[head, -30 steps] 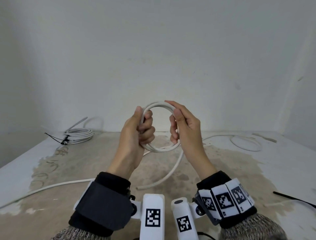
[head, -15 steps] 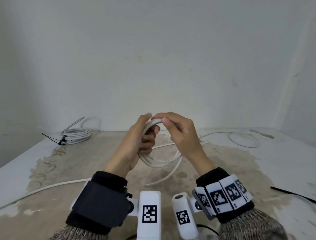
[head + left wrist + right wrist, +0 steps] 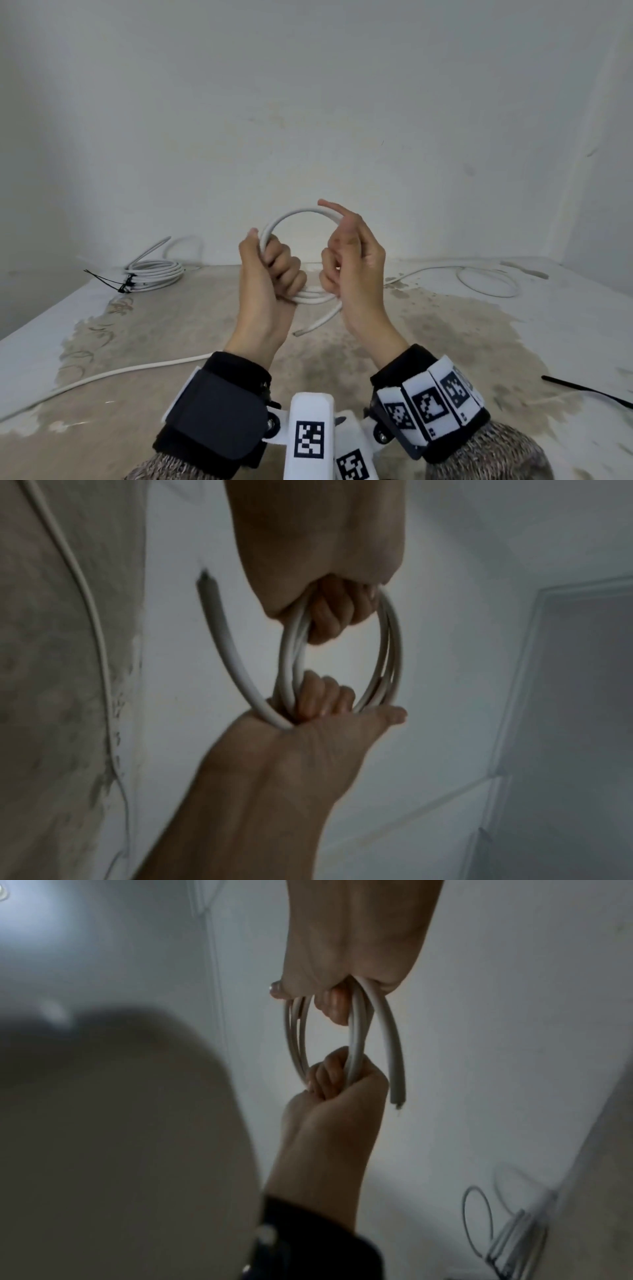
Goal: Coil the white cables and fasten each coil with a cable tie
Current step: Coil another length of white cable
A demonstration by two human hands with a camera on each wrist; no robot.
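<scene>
A white cable coil [image 3: 301,213] is held upright above the table between both hands. My left hand [image 3: 270,270] grips its left side in a fist, thumb up. My right hand [image 3: 346,260] curls round its right side, index finger stretched along the top arc. The cable's short free end [image 3: 317,322] hangs down-left from under the right hand. In the left wrist view the left hand [image 3: 337,615] and the right hand [image 3: 318,723] hold the coil [image 3: 394,647] and free end [image 3: 222,642]. The right wrist view shows the right hand [image 3: 342,988], left hand [image 3: 335,1091] and coil [image 3: 294,1042].
A tied white coil [image 3: 154,274] with a black cable tie [image 3: 114,283] lies at the back left. One loose white cable [image 3: 102,377] crosses the table's near left, another [image 3: 486,281] loops at the back right. A black cable tie [image 3: 589,390] lies at the right.
The right hand swept over to the left hand's top and back to the right side, laying on another turn. The hanging free end is shorter now.
</scene>
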